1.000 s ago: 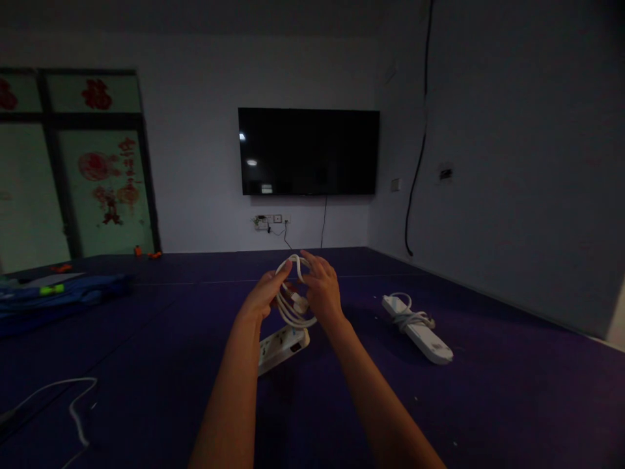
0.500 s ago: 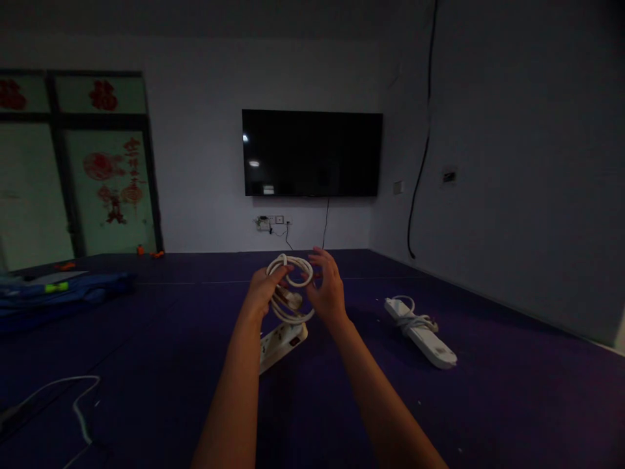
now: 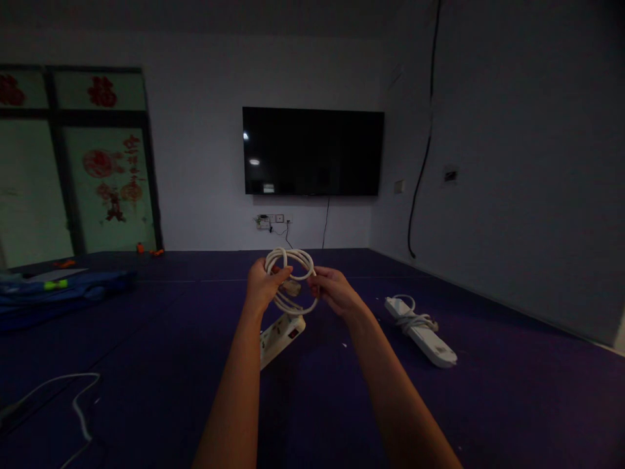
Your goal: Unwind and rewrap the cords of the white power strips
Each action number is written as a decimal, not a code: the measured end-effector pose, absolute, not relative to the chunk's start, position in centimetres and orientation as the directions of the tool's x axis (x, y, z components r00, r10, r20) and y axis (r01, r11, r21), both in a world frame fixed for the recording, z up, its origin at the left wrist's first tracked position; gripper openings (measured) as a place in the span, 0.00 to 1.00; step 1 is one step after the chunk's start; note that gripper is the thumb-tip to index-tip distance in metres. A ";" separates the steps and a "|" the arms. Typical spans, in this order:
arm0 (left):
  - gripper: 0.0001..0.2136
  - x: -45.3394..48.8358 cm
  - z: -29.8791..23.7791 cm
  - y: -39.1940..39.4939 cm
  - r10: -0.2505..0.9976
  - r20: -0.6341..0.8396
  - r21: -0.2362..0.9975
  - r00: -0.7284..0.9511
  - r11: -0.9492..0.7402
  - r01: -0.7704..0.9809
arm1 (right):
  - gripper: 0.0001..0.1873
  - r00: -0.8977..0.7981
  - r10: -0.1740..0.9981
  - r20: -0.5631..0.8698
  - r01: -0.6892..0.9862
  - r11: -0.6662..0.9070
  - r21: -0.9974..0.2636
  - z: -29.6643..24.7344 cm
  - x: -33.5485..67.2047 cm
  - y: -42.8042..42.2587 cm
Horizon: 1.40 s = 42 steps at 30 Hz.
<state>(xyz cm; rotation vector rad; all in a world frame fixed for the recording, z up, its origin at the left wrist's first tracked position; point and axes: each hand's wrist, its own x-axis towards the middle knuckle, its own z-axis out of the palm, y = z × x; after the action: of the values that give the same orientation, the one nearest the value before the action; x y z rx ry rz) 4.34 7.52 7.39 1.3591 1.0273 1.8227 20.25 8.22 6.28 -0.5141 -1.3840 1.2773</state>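
Observation:
Both my hands hold a coil of white power cable (image 3: 293,259) up in front of me. My left hand (image 3: 261,285) grips the left side of the loops, fingers closed. My right hand (image 3: 334,291) pinches the right side of the coil. The plug (image 3: 291,287) hangs inside the loops. The cable runs down to its white power strip (image 3: 278,335), which lies on the purple floor just below my hands.
A second white power strip (image 3: 422,332) with its cable wrapped round it lies on the floor to the right. A loose white cable (image 3: 73,397) lies at lower left. Blue fabric (image 3: 53,293) sits at far left. A wall television (image 3: 312,151) hangs ahead.
The right hand, open beside the coil before, has closed on its right side. The coil has been raised slightly and spread into a rounder loop.

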 end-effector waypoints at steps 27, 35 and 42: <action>0.23 5.1 6.4 8.3 0.935 0.346 0.929 0.077 -0.330 -0.166 | 0.19 -0.371 0.780 0.504 -0.432 0.336 -0.837 6.8 21.0 7.7; 0.23 5.3 5.9 8.3 0.923 0.325 0.945 0.203 -0.310 -0.105 | 0.22 -0.171 0.797 0.579 -0.467 0.452 -0.760 6.6 20.9 9.3; 0.23 5.3 5.6 7.9 0.911 0.305 0.952 0.278 -0.297 -0.070 | 0.24 -0.162 0.801 0.576 -0.494 0.440 -0.750 6.8 20.5 9.3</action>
<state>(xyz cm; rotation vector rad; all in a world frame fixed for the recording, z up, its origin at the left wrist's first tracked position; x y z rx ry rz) 5.27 7.92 5.65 1.5330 0.8088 1.2144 20.45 9.26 6.78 -0.3114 -1.2924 1.1698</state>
